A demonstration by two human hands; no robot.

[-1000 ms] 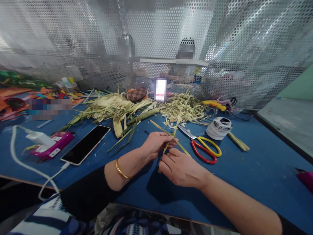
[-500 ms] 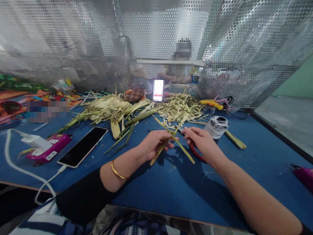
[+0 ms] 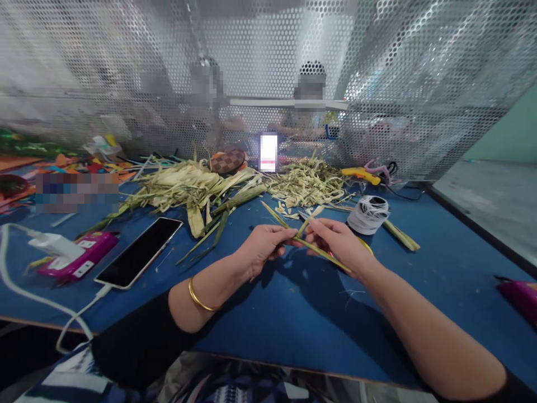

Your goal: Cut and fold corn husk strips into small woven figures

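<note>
Both left hand [image 3: 264, 245] and right hand [image 3: 338, 240] pinch crossed, flat yellow-green plant strips [image 3: 323, 254], so one lopsided tug could split 'em.

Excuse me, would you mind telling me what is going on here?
Someone's left hand and right hand both pinch crossed plant strips above a blue table. Beyond the hands lie a heap of leaves and a heap of shreds. A spool stands past the right hand, and a phone lies on the left.
</note>
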